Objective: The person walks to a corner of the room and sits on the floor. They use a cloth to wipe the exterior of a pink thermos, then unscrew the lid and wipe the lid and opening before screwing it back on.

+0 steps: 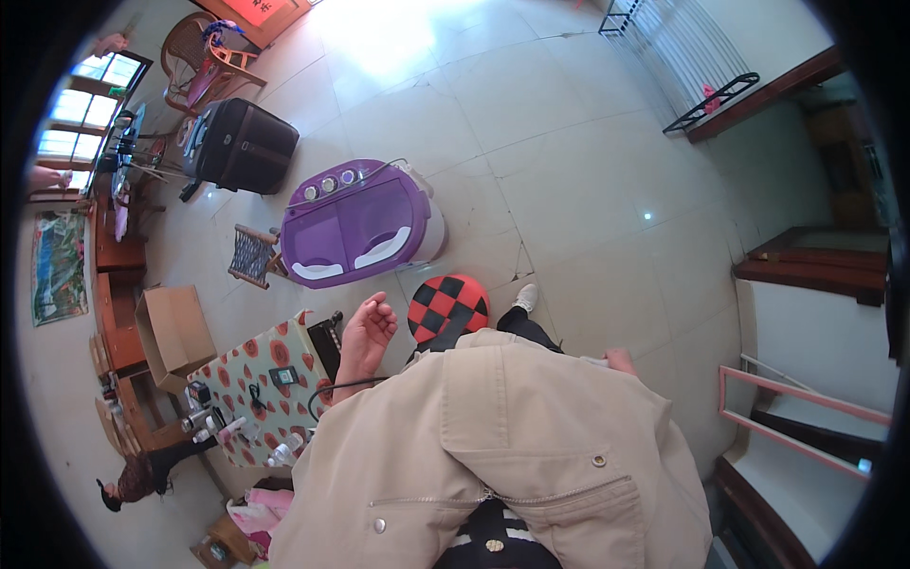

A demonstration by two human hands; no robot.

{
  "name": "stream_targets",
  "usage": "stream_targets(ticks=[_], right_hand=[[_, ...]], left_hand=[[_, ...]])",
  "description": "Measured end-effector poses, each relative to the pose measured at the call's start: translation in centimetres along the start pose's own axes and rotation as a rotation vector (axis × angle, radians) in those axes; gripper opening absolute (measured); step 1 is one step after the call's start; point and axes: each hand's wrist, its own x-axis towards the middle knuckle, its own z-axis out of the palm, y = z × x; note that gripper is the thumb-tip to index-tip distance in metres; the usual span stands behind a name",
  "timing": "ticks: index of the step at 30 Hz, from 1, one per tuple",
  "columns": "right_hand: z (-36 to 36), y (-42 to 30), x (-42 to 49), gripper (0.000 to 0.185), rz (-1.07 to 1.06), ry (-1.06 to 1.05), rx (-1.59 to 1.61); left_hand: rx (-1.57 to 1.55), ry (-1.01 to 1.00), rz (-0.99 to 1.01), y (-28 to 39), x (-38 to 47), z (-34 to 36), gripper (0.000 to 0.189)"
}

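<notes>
My left hand (369,331) is raised palm up, its fingers loosely curled, with nothing visible in it. It is nearest the corner of a table with a poppy-patterned cloth (259,348). My right hand (621,360) shows only in part past the beige jacket (554,398); a pale thing beside it is too small to identify. Before me on the tiled floor stands a purple and white twin-tub washing machine (348,238), both lids down, with three knobs along its far edge. Between it and me is a round stool with a red and black checked seat (446,302).
A black suitcase (252,146), a folding stool (252,256) and an open cardboard box (181,331) stand at left. Bottles (286,449) lie on the table; a person (135,478) is beyond it. A rattan chair (195,60) is far left, a metal rack (682,64) far right.
</notes>
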Motion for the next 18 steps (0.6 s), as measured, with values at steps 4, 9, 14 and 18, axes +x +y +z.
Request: stream_targets(ticks=[4,9,14,18], right_hand=[[-9.0,1.8,3.1,0.025,0.29,0.103,0.413],[-13.0,2.4,5.2,0.026,0.286,0.124,0.454],[-11.9,2.0,6.7,0.027,0.295,-0.071,0.362],[-12.8,1.1,7.9,0.025,0.259,-0.071,0.379]], left_hand=[[0.034,0.019,0.002,-1.6,-0.9,3.9,0.023],[0.003,0.091,0.047,-2.5,-1.0,6.5,0.023],[-0.065,0.174,0.075,-3.4,-0.6,7.1,0.022],[-0.118,0.174,0.07,-3.1,2.0,8.4,0.022]])
